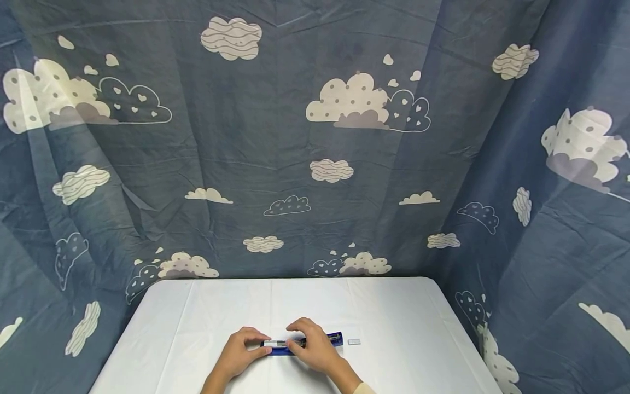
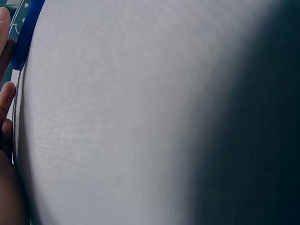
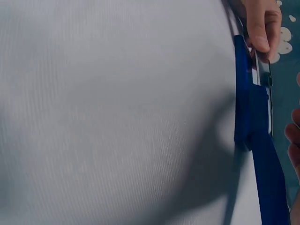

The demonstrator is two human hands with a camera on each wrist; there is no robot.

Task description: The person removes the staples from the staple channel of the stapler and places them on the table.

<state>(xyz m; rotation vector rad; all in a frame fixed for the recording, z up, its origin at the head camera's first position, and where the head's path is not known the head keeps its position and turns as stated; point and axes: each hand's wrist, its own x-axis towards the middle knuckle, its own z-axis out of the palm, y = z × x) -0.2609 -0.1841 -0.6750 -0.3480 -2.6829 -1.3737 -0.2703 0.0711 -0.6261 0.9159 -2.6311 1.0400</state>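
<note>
Between the two sets of fingers, near the front edge of the white tabletop (image 1: pixel 197 317), lies a blue stapler (image 1: pixel 334 339), long axis running left to right. Left hand (image 1: pixel 241 350): fingers curled, tips pinching the left end of the stapler's silver metal strip (image 1: pixel 273 343); judged to be steadying that end. Right hand (image 1: pixel 315 347): fingers arched over the middle of the stapler, tips down on its top, thumb side hidden; a grip from above, though how tightly pressed cannot be told. The right end of the blue body sticks out beyond the right fingers.

Right wrist view: blue body (image 3: pixel 248 117) seen edge-on, the metal channel (image 3: pixel 262 75) lifted slightly off it, a fingertip (image 3: pixel 258 28) resting on the far end. The stapler appears opened, top arm apart from the magazine. Whether staples sit in the channel cannot be told.

Just beyond the right fingers, past the stapler's free end and apart from it, lies a small grey block (image 1: pixel 354 341), possibly a strip of staples.

Cloud-print blue cloth (image 1: pixel 315 137) hangs behind and at both sides.
</note>
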